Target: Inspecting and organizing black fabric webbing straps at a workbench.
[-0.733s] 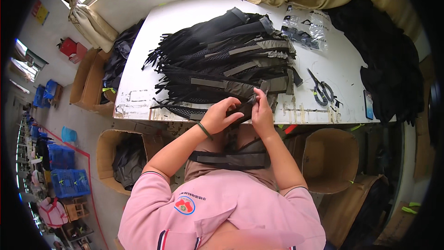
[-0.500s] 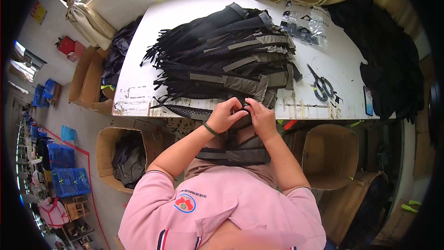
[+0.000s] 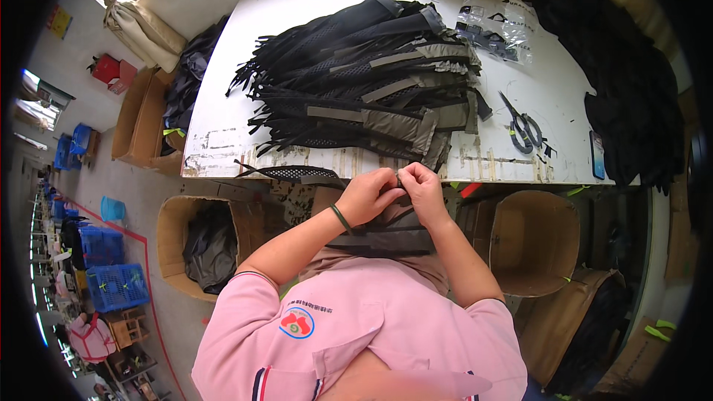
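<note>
Fingers (image 3: 401, 178) of left hand (image 3: 368, 197) and right hand (image 3: 423, 189) pinched together on a small dark strap end (image 3: 399, 180) just off the table edge (image 3: 223, 167), kept close over the lap, strap pile (image 3: 364, 89) and scissors (image 3: 523, 128) beyond within reach.

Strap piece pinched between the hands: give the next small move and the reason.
Probably draw the strap piece toward the lap. The left hand and right hand pinch its end at the table edge, while its mesh end lies on the tabletop beside the pile of straps.
</note>
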Demonstrator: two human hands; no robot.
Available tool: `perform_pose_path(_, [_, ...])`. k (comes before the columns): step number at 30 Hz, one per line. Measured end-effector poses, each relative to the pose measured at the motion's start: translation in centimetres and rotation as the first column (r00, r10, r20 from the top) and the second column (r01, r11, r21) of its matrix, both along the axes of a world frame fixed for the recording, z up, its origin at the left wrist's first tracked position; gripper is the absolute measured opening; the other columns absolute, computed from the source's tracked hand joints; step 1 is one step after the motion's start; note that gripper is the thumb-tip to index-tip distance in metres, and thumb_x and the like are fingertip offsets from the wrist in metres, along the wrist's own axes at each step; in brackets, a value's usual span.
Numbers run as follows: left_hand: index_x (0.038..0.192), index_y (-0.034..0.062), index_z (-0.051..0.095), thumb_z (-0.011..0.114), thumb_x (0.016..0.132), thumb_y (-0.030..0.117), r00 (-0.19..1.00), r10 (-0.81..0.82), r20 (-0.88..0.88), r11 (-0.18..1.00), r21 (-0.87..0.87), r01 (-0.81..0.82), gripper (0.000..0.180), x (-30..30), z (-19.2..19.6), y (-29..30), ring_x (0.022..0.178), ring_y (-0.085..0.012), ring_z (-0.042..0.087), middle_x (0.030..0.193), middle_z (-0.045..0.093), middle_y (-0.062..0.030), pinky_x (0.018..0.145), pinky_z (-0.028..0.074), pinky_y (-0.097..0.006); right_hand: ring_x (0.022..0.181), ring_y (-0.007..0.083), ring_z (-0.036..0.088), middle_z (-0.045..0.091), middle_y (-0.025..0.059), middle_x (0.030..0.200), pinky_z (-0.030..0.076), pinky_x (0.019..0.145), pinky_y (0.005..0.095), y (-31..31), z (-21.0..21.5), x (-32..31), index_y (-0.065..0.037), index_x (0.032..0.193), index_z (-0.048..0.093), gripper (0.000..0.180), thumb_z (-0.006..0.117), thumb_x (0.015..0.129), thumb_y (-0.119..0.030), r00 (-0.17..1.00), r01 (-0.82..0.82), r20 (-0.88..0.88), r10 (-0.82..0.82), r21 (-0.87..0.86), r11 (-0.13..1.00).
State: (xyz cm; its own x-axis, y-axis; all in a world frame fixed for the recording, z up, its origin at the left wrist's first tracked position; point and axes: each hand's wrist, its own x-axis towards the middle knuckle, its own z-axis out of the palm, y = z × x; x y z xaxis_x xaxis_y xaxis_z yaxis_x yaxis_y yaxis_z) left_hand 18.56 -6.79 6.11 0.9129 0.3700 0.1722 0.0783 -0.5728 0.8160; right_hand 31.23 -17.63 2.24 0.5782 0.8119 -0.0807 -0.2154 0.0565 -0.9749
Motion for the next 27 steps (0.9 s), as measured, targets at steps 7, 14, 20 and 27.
perform_pose_path(7, [0.106, 0.0011, 0.061, 0.055, 0.092, -0.001, 0.990, -0.061, 0.128, 0.725, -0.676, 0.132, 0.015, -0.3, -0.2, 2.2, 0.086, -0.0085, 0.052, 0.089, 0.055, 0.0014, 0.080, 0.043, -0.023, 0.088, 0.0086, 0.057, 0.064, 0.0004, 0.102, 0.046, 0.080, 0.0244, -2.9, -0.2, 1.2, -0.002, 0.117, 0.061, 0.026, 0.059, 0.094, -0.015, 0.788, -0.454, -0.393, 0.474, 0.150, 0.878])
perform_pose_path(14, [0.102, 0.0024, 0.061, 0.051, 0.092, -0.001, 0.978, -0.141, 0.152, 0.886, -0.421, 0.193, 0.015, -0.4, 0.2, 2.6, 0.092, -0.0113, 0.052, 0.097, 0.058, -0.0039, 0.083, 0.042, -0.023, 0.069, 0.0134, 0.061, 0.064, 0.0030, 0.087, 0.049, 0.064, 0.0269, -3.4, 1.3, 0.0, -0.002, 0.098, 0.058, 0.012, 0.065, 0.089, -0.008, 0.798, -0.302, -0.508, 0.323, 0.127, 0.945])
perform_pose_path(20, [0.102, 0.0021, 0.063, 0.063, 0.092, 0.018, 0.984, -0.165, -0.069, 0.920, -0.371, 0.128, 0.019, -0.3, -1.3, 1.3, 0.091, -0.0117, 0.056, 0.096, 0.063, -0.0031, 0.081, 0.047, -0.028, 0.062, 0.0053, 0.050, 0.053, -0.0007, 0.076, 0.045, 0.056, 0.0218, -3.7, 1.0, -0.7, -0.005, 0.101, 0.054, 0.007, 0.056, 0.094, -0.007, 0.912, 0.053, 0.411, 0.003, -0.125, 0.991])
perform_pose_path(27, [0.092, 0.0034, 0.069, 0.062, 0.095, 0.032, 0.889, -0.232, -0.395, 0.685, -0.715, -0.140, 0.029, 0.0, -2.0, 1.8, 0.071, -0.0037, 0.052, 0.078, 0.061, 0.0057, 0.063, 0.044, -0.022, 0.071, 0.0042, 0.053, 0.058, -0.0023, 0.082, 0.047, 0.062, 0.0199, -3.9, 2.6, -0.5, -0.006, 0.100, 0.057, 0.011, 0.063, 0.091, -0.009, 0.922, -0.127, 0.348, 0.171, -0.147, 0.981])
